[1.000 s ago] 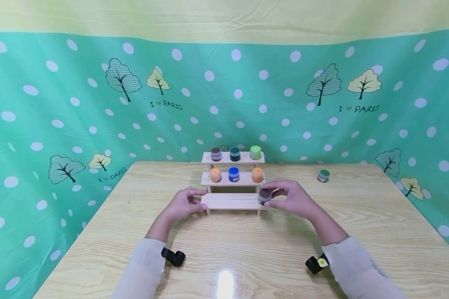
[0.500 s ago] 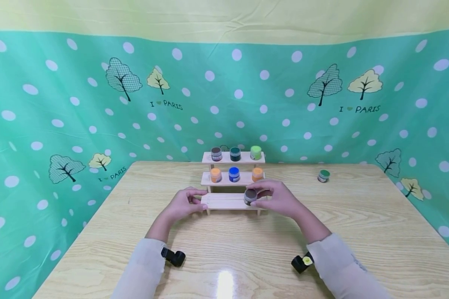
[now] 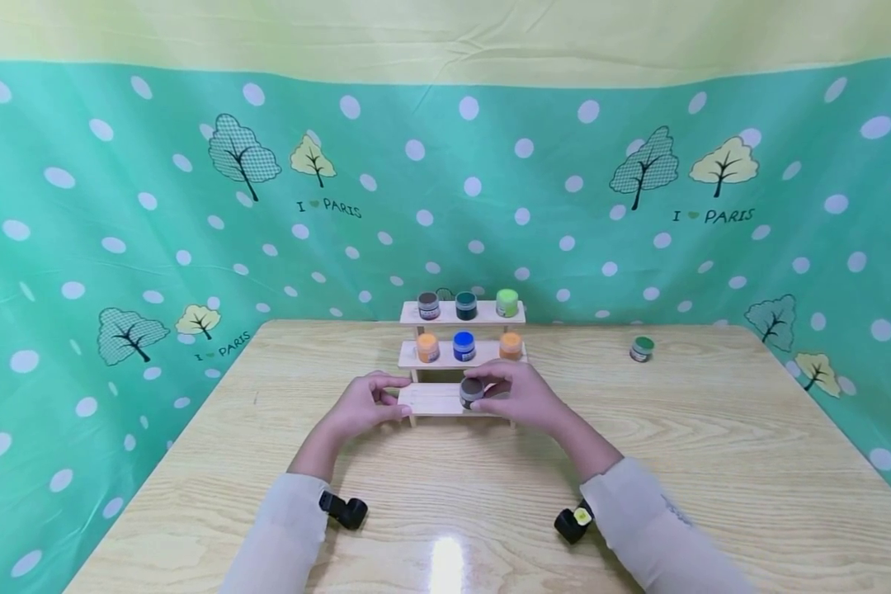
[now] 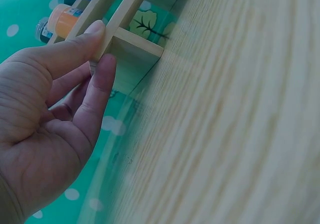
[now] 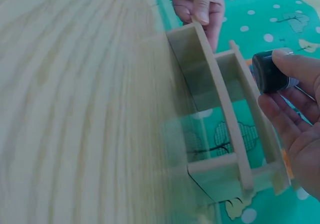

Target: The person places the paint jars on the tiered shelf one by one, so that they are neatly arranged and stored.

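Note:
A three-tier wooden display stand (image 3: 434, 401) stands on the table. My left hand (image 3: 362, 406) pinches the left end of its lowest shelf between thumb and fingers, as the left wrist view also shows. In my right hand (image 3: 523, 400) is a small paint jar (image 3: 471, 393) with a dark brownish lid, gripped by thumb and fingertips. The jar (image 5: 267, 73) hangs over the middle of the lowest shelf, and a gap to that board shows in the right wrist view. The middle tier bears an orange jar (image 3: 427, 349), a blue jar (image 3: 464, 347) and another orange jar (image 3: 511, 347).
On the top tier are a brown-lidded jar (image 3: 428, 306), a dark green jar (image 3: 466, 306) and a light green jar (image 3: 507, 304). A green-lidded jar (image 3: 642, 349) stands apart on the table (image 3: 713, 429) at the right. A dotted curtain (image 3: 445, 206) hangs behind.
My right hand has carried the dark jar leftward, from the right end of the lowest shelf to its middle. The left hand keeps its hold on the stand.

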`<state>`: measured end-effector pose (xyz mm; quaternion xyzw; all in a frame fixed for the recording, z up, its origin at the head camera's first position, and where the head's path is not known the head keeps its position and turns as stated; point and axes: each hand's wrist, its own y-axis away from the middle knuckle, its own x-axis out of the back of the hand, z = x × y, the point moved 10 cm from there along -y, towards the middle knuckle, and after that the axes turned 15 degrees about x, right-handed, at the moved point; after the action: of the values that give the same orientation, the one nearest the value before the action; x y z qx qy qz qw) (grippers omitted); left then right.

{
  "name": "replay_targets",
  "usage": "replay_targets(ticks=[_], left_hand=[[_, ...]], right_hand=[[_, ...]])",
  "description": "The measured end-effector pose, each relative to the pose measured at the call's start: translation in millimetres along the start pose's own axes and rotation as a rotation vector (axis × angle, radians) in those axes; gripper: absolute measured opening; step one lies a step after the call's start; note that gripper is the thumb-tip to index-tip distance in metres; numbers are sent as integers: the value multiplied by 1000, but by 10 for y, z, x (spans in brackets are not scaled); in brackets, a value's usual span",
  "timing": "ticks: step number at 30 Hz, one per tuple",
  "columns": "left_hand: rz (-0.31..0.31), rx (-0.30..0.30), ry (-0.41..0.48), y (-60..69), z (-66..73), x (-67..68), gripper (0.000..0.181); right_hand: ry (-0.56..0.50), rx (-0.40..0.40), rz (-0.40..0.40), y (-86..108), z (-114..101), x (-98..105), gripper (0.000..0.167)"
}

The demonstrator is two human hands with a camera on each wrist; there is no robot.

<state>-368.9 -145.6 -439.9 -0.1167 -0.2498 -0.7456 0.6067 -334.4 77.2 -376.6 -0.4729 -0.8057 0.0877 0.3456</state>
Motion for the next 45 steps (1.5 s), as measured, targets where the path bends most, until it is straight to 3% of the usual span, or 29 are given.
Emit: replay_targets(ticks=[14,27,37,45], left_hand=[[3,10,-3,13,14,-2,45],[-3,1,9,4,7,1,45],[-2,6,11,0,-1,0,45],[-6,15,17,-10,-30,0,46]], right_hand=[[121,-43,-64,-187,146,-320,43],[187,-62,-81,-231,174,-407,45],[97,-32,-5,-169,93,-293,46],[135,4,71,-80,-21,-76,40]])
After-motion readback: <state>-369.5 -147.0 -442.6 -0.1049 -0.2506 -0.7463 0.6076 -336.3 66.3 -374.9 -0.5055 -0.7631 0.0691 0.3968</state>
